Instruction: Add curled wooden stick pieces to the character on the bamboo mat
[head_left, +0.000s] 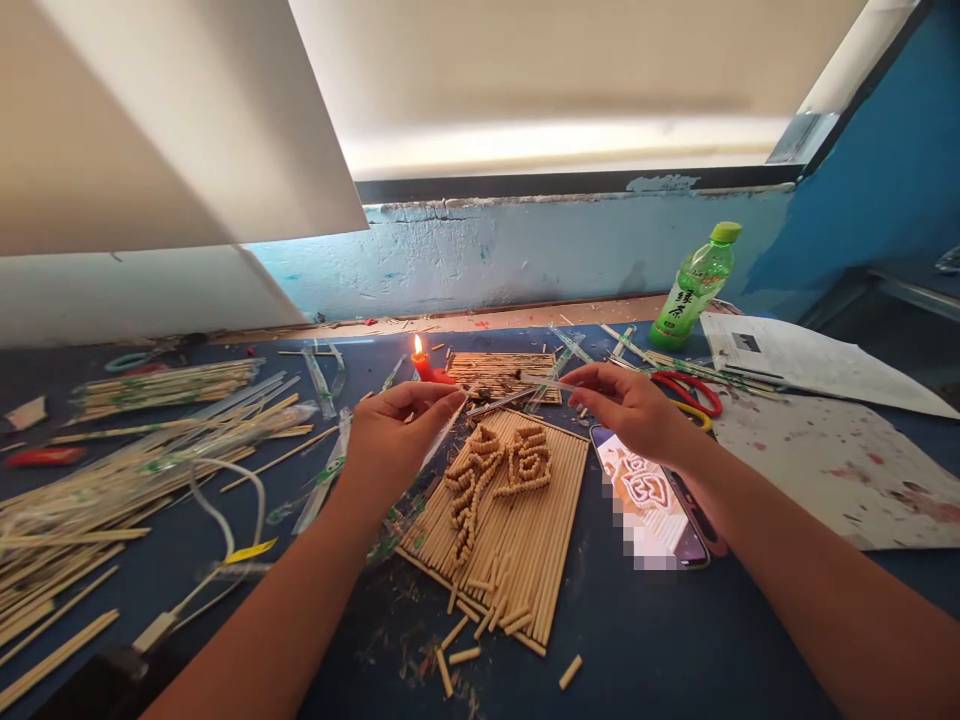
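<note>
My right hand [626,405] pinches a thin, whitish glue stick [551,383] whose darkened tip points left. Opposite it, the fingertips of my left hand [405,430] are pressed together on something too small to make out. Just behind my left hand burns a red candle [421,366]. Below both hands lies a mat of chopsticks [555,540], laid side by side. Rows of short stick pieces form a raised character [529,465] on its upper part. Loose cut pieces [465,655] are scattered over its near edge and the table.
A phone [652,500] showing a similar character lies right of the mat. Behind it are red-and-yellow-handled scissors [697,395], a green tea bottle [694,290] and papers [825,360]. A scorched stick panel [502,370] lies behind the mat. Chopsticks [67,560], wrappers and a white cable [217,510] spread leftward.
</note>
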